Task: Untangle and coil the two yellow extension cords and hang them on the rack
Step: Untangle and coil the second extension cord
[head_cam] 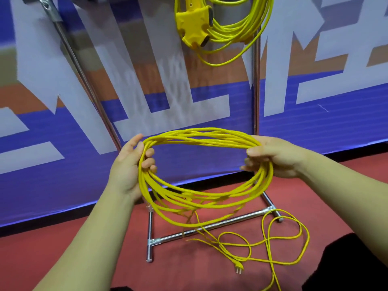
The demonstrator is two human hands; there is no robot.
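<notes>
A coil of yellow extension cord (201, 137) is stretched between both hands at the middle of the head view. My left hand (128, 164) grips its left side and my right hand (275, 156) grips its right side. The cord's loose tail (270, 242) trails in loops on the red floor, ending in a plug (239, 268). A second yellow cord (237, 28), coiled with its yellow socket block (192, 24), hangs on the metal rack at the top.
The rack's chrome base bar (210, 226) and feet lie on the red floor under the coil; its uprights (255, 91) rise behind. A blue, white and orange banner wall (63, 164) stands right behind the rack.
</notes>
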